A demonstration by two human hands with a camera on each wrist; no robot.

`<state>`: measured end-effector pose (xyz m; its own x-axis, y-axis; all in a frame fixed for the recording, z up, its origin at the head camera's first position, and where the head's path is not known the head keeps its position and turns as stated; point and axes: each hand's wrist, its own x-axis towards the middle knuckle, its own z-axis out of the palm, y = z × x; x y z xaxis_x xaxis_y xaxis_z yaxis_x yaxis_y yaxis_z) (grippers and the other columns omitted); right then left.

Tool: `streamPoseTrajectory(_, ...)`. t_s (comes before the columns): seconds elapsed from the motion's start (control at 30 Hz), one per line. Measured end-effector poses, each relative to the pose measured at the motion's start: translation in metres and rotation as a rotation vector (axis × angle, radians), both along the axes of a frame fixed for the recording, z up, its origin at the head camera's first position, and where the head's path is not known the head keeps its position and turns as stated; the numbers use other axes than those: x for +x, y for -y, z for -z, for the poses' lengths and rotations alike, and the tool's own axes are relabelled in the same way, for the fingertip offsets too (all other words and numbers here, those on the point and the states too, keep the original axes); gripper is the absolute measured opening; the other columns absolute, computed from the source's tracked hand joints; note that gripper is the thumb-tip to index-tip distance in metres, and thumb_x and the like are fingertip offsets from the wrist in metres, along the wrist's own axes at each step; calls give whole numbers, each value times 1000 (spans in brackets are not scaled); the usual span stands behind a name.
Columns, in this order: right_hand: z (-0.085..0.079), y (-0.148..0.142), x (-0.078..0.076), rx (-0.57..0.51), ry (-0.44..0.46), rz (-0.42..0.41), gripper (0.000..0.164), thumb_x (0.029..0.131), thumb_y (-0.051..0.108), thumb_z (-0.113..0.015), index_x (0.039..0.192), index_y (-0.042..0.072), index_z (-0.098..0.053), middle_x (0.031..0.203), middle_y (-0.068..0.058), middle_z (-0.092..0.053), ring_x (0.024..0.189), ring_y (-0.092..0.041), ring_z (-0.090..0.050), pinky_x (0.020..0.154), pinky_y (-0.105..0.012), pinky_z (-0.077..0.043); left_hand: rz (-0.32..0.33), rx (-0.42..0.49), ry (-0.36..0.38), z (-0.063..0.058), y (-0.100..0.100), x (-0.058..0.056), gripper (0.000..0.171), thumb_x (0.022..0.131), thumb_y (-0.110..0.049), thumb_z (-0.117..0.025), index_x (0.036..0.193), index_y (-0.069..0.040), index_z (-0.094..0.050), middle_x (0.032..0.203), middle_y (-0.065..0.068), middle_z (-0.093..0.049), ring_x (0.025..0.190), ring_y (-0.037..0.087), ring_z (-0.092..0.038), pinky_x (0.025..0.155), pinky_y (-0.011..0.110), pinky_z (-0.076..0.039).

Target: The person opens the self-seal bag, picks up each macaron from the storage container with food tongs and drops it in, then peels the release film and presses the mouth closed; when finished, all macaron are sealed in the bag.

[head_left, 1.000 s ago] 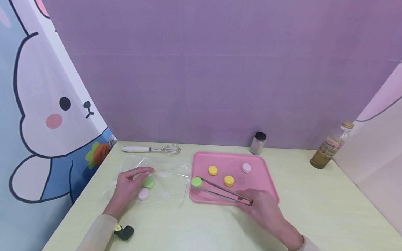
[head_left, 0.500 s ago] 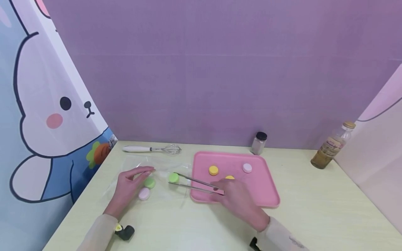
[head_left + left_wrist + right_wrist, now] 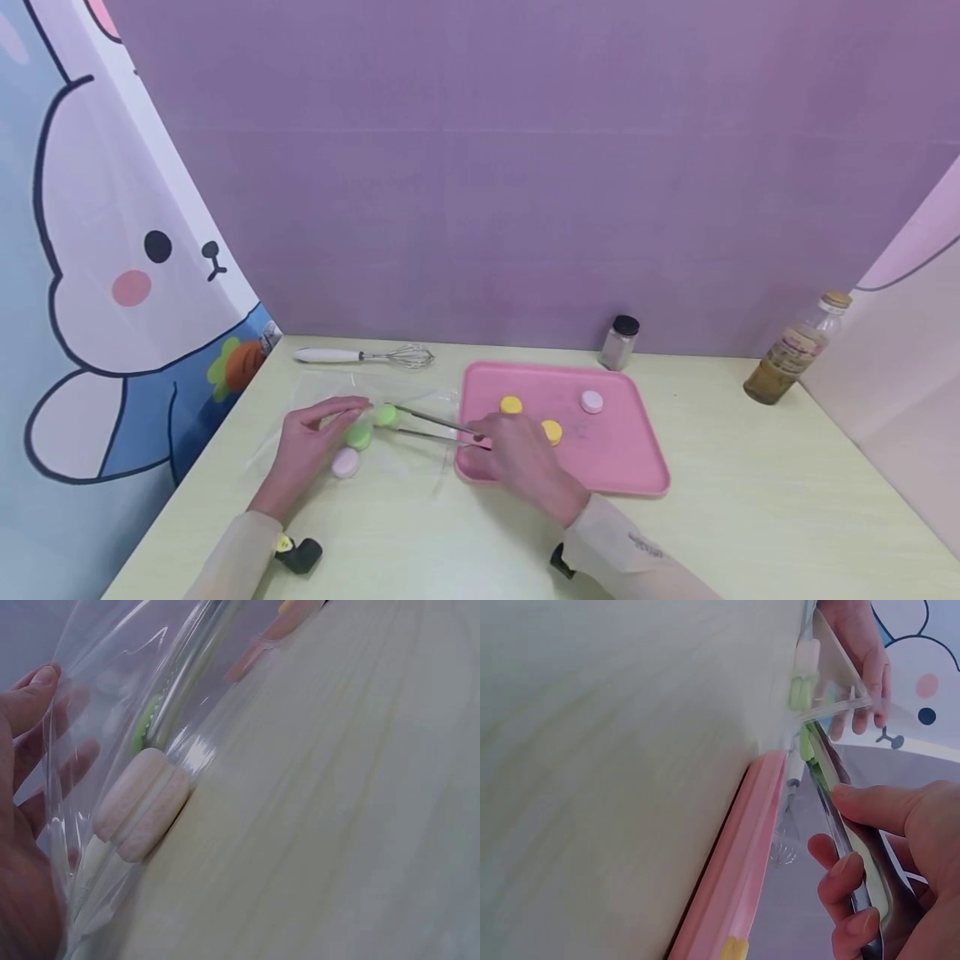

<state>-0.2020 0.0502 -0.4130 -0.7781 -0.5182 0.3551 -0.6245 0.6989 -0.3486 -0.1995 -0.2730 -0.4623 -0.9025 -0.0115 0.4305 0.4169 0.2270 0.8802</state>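
At the left, my left hand (image 3: 307,446) pinches the upper film of a clear plastic bag (image 3: 112,652) between thumb and finger, lifting it off the table. A green macaron (image 3: 358,436) and a pale pink macaron (image 3: 142,804) lie in the bag beside that hand. My right hand (image 3: 521,458) grips metal tongs (image 3: 431,418), which reach left over the tray's edge. Between their tips is another green macaron (image 3: 386,416), at the bag's mouth close to my left fingertips. On the pink tray (image 3: 615,462) are two yellow macarons (image 3: 552,432) and one pale pink macaron (image 3: 592,402).
A whisk (image 3: 363,356) with a white handle lies behind the bag. Behind the tray stands a small black-lidded jar (image 3: 618,343). A corked bottle (image 3: 795,350) of amber liquid is at the far right. A purple backdrop (image 3: 525,208) borders the table's back edge.
My right hand has moved left, carrying the green macaron in the tongs from the tray's left edge to the bag. My left hand has stayed in place, still pinching the film.
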Motion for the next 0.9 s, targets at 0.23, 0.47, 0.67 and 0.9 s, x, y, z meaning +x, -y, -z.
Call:
streamPoseTrajectory(0.23, 2, 13, -5, -45, 32, -11, 24, 86, 15, -75, 109, 14, -80, 94, 0, -76, 72, -7, -62, 45, -19, -40, 21, -6, -22, 2, 1, 0, 18, 97, -8, -69, 112, 0, -75, 117, 15, -72, 122, 12, -60, 108, 19, -40)
streamPoseTrajectory(0.47, 3, 25, -8, -22, 45, 13, 25, 88, 23, -79, 112, 14, -79, 95, 0, -76, 72, -3, -61, 54, -17, -44, 27, -2, -30, 0, -1, 1, 18, 96, -5, -69, 112, 0, -75, 117, 14, -72, 121, 13, -61, 108, 20, -41)
streamPoseTrajectory(0.67, 5, 32, -8, -43, 125, 18, 30, 89, 22, -80, 117, 11, -77, 74, 6, -67, 50, 2, -52, 43, -19, -42, 36, 4, -38, -1, -2, 1, 18, 96, -2, -68, 113, 3, -74, 116, 17, -72, 120, 13, -62, 108, 21, -41)
streamPoseTrajectory(0.9, 9, 33, -8, -48, 127, 19, 28, 88, 20, -81, 114, 10, -78, 67, 10, -63, 53, 4, -52, 41, -18, -40, 12, -11, -9, -3, -2, 3, 18, 97, -4, -68, 112, -1, -75, 117, 13, -73, 120, 11, -62, 107, 20, -41)
